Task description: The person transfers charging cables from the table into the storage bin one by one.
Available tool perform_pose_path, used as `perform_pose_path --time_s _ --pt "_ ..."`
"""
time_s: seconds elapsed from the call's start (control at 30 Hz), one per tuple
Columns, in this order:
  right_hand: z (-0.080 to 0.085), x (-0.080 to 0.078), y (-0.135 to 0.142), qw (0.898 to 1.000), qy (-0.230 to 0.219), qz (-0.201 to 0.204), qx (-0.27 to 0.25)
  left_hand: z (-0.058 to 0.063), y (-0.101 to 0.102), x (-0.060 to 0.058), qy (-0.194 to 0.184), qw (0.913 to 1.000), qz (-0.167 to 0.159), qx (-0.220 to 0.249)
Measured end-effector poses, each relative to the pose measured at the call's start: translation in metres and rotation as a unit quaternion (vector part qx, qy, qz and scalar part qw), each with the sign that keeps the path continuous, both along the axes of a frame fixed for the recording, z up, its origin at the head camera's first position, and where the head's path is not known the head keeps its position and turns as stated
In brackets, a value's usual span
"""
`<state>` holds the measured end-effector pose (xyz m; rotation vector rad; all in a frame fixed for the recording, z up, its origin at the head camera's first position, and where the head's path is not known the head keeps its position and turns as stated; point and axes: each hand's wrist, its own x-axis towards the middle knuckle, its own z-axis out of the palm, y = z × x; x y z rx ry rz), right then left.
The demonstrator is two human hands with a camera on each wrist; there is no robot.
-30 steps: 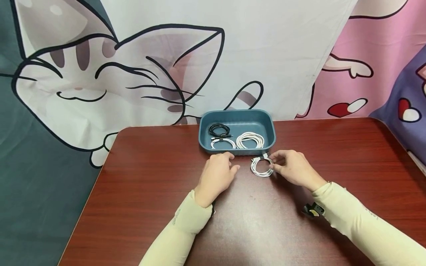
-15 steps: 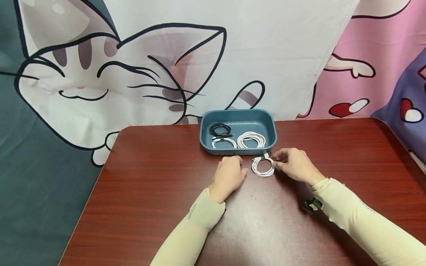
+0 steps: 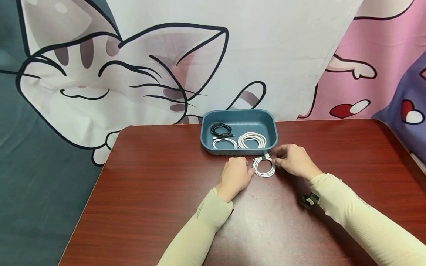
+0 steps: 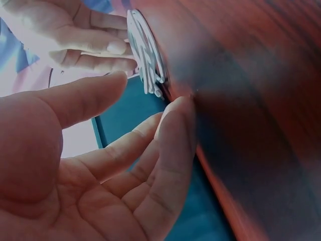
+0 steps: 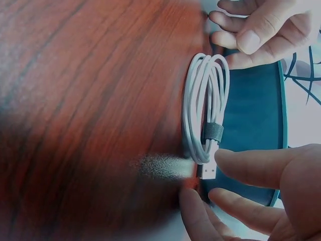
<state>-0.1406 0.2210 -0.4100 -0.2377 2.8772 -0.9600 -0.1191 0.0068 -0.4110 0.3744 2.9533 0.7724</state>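
Note:
A coiled white USB cable (image 3: 264, 166), bound with a dark strap (image 5: 213, 132), lies on the table just in front of the blue tray (image 3: 239, 152). To its left, my left hand (image 3: 235, 176) has its thumb spread apart from loosely bent fingers and holds nothing. My right hand (image 3: 294, 160) is at the coil's right side. In the right wrist view its thumb tip appears at the white USB plug (image 5: 208, 170), its fingers lower down and apart from it; whether the thumb touches cannot be told.
Inside the tray lie a coiled black cable (image 3: 220, 129), a thicker white coil (image 3: 252, 140) and a smaller white coil (image 3: 225, 143). The brown table (image 3: 149, 192) ends at a printed cloth (image 3: 286, 55) behind the tray.
My left hand has moved right, up to the coil's left side. The right hand has shifted slightly up and away from the coil's edge. The coil stays in place before the tray.

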Motion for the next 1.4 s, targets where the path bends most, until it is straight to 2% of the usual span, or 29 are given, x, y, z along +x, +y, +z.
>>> perform_pose_path --time_s 0.27,0.5,1.0,1.4 --pt "0.001 -0.004 -0.003 1.0 -0.007 0.006 0.0 -0.001 0.005 0.0 -0.006 0.9999 -0.011 0.005" --pt "-0.001 -0.006 -0.003 1.0 -0.007 0.001 -0.001 0.0 0.011 0.001 -0.01 0.9997 -0.017 -0.012" --pt "-0.002 -0.003 -0.005 1.0 -0.007 0.009 -0.011 -0.002 0.014 -0.002 -0.026 0.9995 0.0 -0.017" --pt "-0.006 0.001 -0.003 1.0 -0.017 -0.006 -0.009 -0.004 0.017 -0.003 -0.019 0.9994 0.002 -0.03"
